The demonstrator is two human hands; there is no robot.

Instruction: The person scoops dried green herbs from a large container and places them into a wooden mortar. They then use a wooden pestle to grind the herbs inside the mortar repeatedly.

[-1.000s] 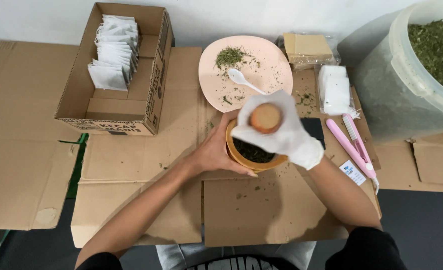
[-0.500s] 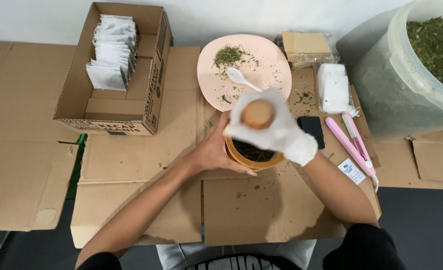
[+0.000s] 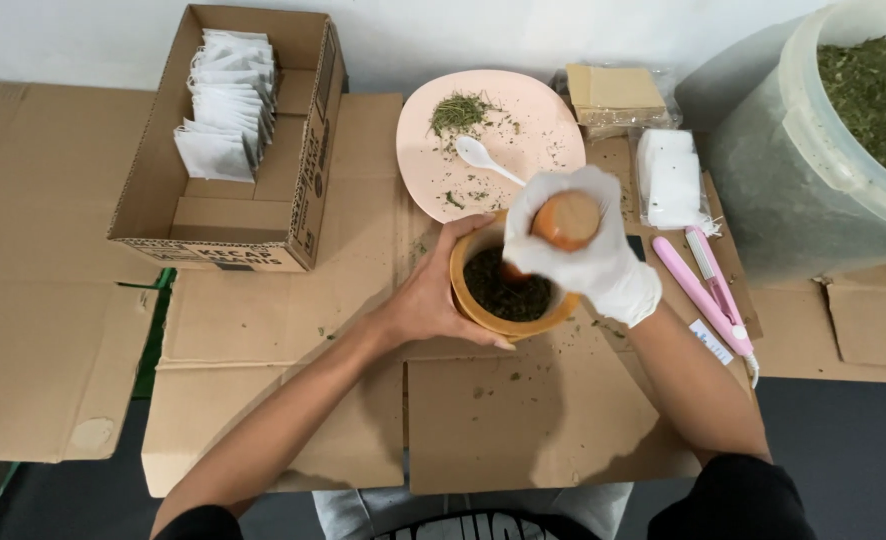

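Head view: my gloved right hand (image 3: 588, 255) grips the pestle (image 3: 566, 221), its long axis near upright, tip down in the mortar (image 3: 483, 312) directly beneath. My left hand (image 3: 435, 300) cups the mortar's near-left wall.

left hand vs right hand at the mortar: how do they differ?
The left hand is bare; the right hand wears a white glove. The left hand cups the outside wall of the wooden mortar; the right hand's grip is around the wooden pestle, above the bowl. Both meet at the mortar, which holds dark crushed herbs.
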